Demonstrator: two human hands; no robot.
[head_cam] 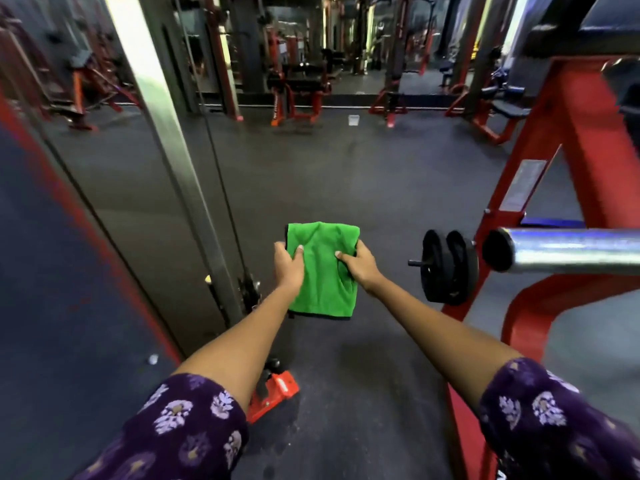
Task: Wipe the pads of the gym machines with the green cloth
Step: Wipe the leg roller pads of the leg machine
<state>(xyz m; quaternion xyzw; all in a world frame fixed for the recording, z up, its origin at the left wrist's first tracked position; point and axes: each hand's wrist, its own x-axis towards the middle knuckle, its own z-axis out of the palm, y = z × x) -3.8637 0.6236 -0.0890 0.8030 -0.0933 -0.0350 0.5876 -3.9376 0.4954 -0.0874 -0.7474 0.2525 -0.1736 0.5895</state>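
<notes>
A folded green cloth [322, 268] hangs in the air in front of me, over the dark rubber floor. My left hand [289, 263] grips its left edge with the thumb on top. My right hand [356, 265] pinches its right edge. Both arms are stretched forward. A dark padded seat [509, 110] on a red frame stands far right in the background. Another dark pad [609, 27] sits at the top right, above the red frame beside me.
A red machine frame [585, 140] with a chrome bar [568, 249] and black weight plates [446, 268] stands close on my right. A cable column with chrome posts [173, 140] rises on my left. A red foot bracket [277, 393] lies on the floor below.
</notes>
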